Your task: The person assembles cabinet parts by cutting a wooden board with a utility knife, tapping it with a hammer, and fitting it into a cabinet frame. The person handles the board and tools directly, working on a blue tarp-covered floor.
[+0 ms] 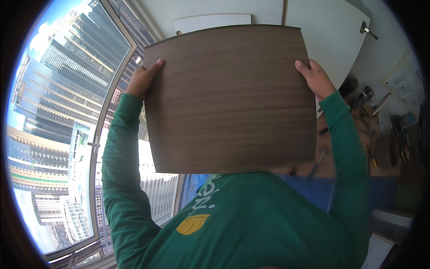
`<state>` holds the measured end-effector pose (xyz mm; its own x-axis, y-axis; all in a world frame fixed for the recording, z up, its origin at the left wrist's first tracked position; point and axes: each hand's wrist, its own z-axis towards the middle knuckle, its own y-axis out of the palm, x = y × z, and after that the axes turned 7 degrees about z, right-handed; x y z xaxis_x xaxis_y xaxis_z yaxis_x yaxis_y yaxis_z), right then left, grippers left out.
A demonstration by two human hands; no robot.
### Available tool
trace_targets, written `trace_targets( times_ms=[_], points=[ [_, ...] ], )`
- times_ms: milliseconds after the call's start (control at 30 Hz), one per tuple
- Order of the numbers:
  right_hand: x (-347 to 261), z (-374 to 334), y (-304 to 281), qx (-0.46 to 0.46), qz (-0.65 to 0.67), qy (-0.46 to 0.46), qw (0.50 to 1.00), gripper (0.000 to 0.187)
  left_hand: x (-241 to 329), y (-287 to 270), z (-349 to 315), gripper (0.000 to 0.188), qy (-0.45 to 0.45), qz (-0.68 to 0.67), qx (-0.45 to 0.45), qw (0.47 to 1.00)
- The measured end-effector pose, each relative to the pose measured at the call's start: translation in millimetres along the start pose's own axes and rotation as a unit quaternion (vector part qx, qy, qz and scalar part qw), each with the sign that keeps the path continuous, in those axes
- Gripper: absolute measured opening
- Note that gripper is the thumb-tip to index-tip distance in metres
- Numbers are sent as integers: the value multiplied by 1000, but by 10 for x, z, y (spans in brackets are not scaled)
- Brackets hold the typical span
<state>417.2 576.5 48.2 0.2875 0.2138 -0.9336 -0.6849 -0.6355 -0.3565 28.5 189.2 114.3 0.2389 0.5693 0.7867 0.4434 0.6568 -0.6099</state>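
Wood-grain panel [230, 98] held up in front of the chest, broad face to camera, grain and slightly longer axis running left-right, top edge toward white boards [322, 31]. Left hand [142, 80] grip closed on left edge near the top, right hand [316, 80] on right edge. Keep both grips level, thumbs over the face, to stop tilt. Tools on tabletop [354, 161] at right.

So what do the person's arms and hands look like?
Both arms wear long green sleeves that reach the wrists, part of a green top with pale lettering and a yellow shape on the front. The left hand and right hand are bare: no gloves, rings or watch show. The fingers are mostly hidden; a thumb shows on each hand.
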Motion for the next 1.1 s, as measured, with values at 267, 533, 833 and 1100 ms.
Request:
trace_targets(
  times_ms=[267,533,833,1100],
  points=[
    [371,-282,622,-223,-69,295,927,70,-1473,489,-12,93,-232,136,-259,928],
    [1847,-958,939,-352,-49,341,870,62,-2491,1075,-692,87,-310,291,-413,805],
    [2647,-1209,1054,-445,-151,264,842,52,-3098,1205,-457,63,-231,182,-487,822],
    [2893,-1058,1224,-442,-171,241,847,51,-3162,1426,21,53,-265,237,-508,784]
  ],
)
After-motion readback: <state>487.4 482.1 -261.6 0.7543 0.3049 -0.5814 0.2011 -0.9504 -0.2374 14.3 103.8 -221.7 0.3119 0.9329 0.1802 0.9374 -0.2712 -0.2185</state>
